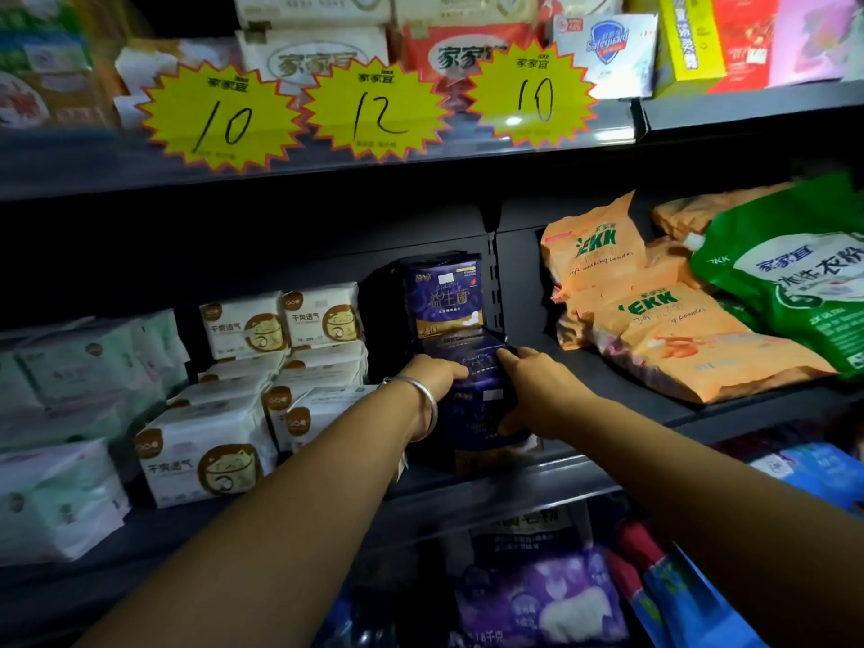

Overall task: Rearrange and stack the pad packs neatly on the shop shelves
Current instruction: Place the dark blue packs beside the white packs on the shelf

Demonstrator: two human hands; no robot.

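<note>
Head | two hands [437, 376] [533, 390] grip purple packs [472, 404] | three price tags [219, 116]

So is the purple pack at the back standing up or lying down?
Standing up. The dark purple plastic pad pack at the shelf's back shows its front label upright, behind the purple packs both hands hold.

Three yellow starburst price tags [376, 109], orange powder bags [673, 339], green detergent bag [795, 282]
</note>
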